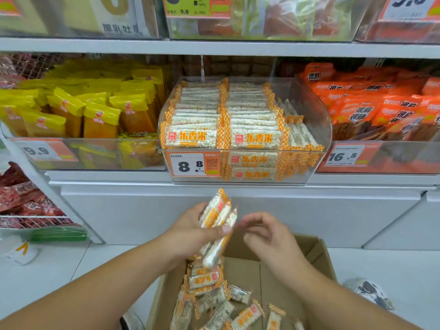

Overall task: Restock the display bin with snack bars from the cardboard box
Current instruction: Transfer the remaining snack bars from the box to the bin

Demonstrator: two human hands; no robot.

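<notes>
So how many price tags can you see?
5: on the yellow bin, the middle bin, the orange bin, and two cut-off ones up top. More may be hidden.

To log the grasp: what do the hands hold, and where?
Left hand grips several orange-and-white wrapped snack bars around their middle. Right hand holds nothing.
</notes>
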